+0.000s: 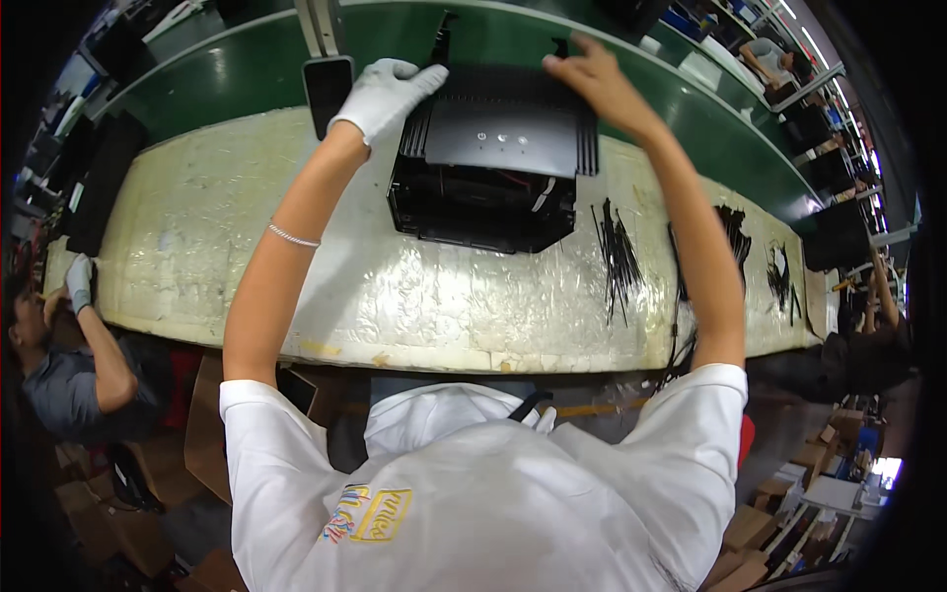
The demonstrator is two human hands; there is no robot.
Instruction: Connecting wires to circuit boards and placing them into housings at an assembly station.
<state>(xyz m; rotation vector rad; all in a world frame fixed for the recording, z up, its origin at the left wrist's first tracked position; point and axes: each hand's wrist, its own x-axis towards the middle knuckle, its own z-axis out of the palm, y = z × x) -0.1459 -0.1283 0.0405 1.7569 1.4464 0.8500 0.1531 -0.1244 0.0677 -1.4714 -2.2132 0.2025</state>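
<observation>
Item one: a black housing point(498, 148), placed on the film-covered worktop point(434, 311), toward its far edge and ahead of the wearer. A smooth panel with small pale icons is borne on the upper face; ribbed strips are seen along its sides, and an open, dark cavity is turned toward the wearer.

Item two: the left hand point(387, 97), white-gloved, set at the far left corner of the housing. A narrow grip is shown, thumb and fingers close together; whether the edge is pinched or merely touched cannot be told.

Item three: the right hand point(600, 84), bare, placed at the far right corner. A loose grip is shown, finger and thumb apart; contact with the dark tab point(560, 46) there cannot be confirmed.

Item four: a taller black upright piece point(443, 37), rising beyond the left corner.

Item five: thin black strips point(616, 259), laid in a loose bundle to the right of the housing.

Handling notes, by judgement: both far corners are best worked evenly, so that the housing is not twisted. Steadying is best given by the gloved hand while the tab is felt for. Pressure is best kept off the glossy panel, and the strips left clear of the base.
</observation>
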